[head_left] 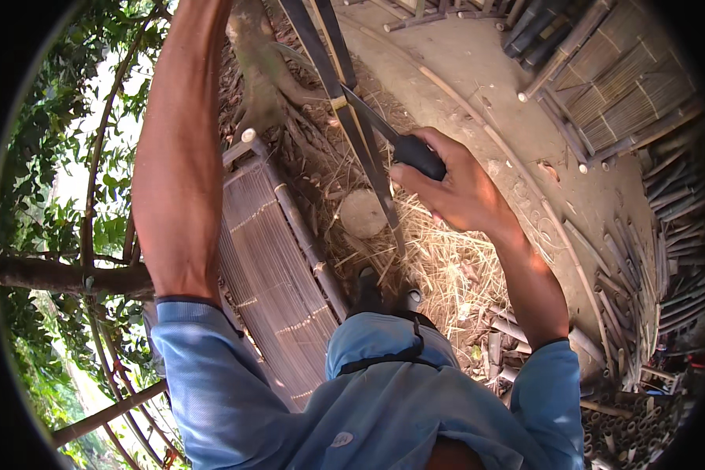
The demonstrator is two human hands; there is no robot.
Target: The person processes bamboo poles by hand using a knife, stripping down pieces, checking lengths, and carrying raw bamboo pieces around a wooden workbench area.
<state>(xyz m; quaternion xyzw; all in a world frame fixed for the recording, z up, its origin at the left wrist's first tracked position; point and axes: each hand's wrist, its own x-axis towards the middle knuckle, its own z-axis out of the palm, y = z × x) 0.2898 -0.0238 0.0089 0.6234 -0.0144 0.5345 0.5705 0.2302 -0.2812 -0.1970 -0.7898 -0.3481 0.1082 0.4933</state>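
My right hand (466,184) is closed around the black handle of a knife (420,158). Its blade points up and left and meets a long, dark bamboo strip (360,141). Above the blade the bamboo is parted into two lengths that run out past the top edge. Below, the strip narrows toward straw on the ground. My left forearm (178,157) reaches up along the left side, and its hand lies beyond the upper edge. Under the strip stands a round wooden stump (363,213).
A slatted bamboo bench (278,274) is at my left, near a tree trunk (258,70) with spreading roots. A long bamboo pole (486,121) curves across the ground on the right. Cut bamboo (681,235) is stacked at far right, below a bamboo panel (627,78).
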